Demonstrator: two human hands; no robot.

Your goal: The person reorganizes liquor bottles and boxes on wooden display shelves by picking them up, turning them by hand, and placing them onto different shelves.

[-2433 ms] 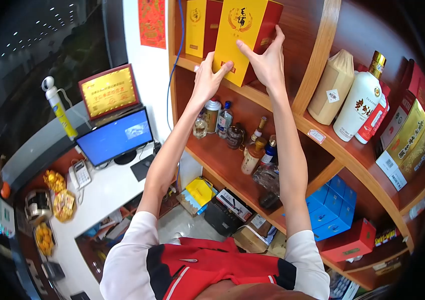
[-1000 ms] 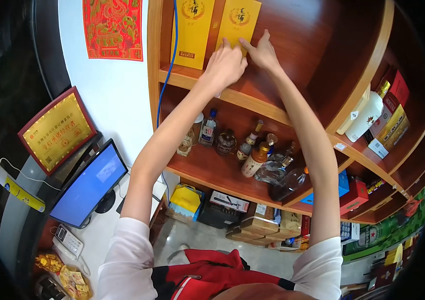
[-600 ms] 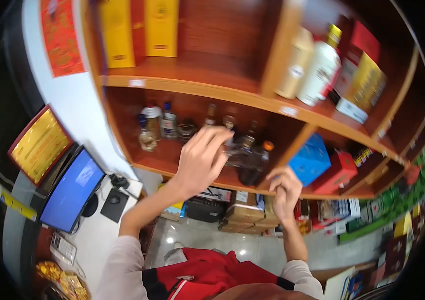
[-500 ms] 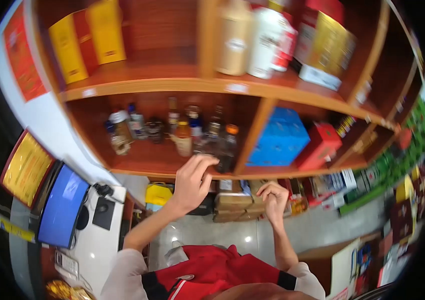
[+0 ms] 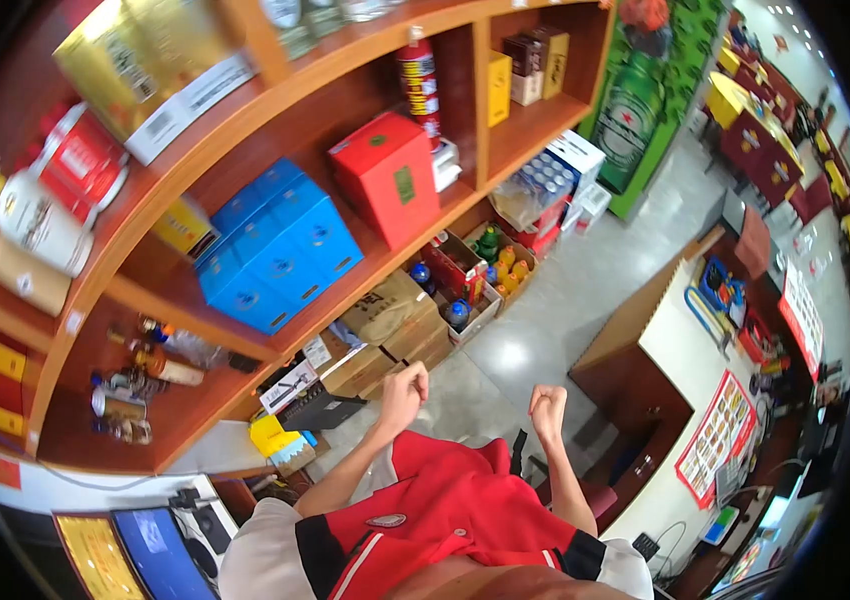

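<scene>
My left hand (image 5: pixel 407 395) is curled into a loose fist in front of my body, with nothing visible in it. Beyond it stand brown cardboard boxes (image 5: pixel 373 372) on the floor below the shelf, apart from the hand. My right hand (image 5: pixel 548 412) is also closed in a fist over the tiled floor, left of the counter (image 5: pixel 635 345). No object shows in it, and it touches nothing I can see. Both forearms reach forward from my red and white shirt.
The wooden shelf (image 5: pixel 365 285) holds blue boxes (image 5: pixel 280 250), a red box (image 5: pixel 390 175) and several bottles (image 5: pixel 130 385). Crates with bottles (image 5: pixel 505 275) stand on the floor. At lower left is a monitor (image 5: pixel 160 555); a menu sheet (image 5: pixel 717 437) lies on the counter.
My view has swung right, bringing the counter and the dining area into sight. My left hand has come away from the bottle shelf and its fingers have curled; my right hand has closed further.
</scene>
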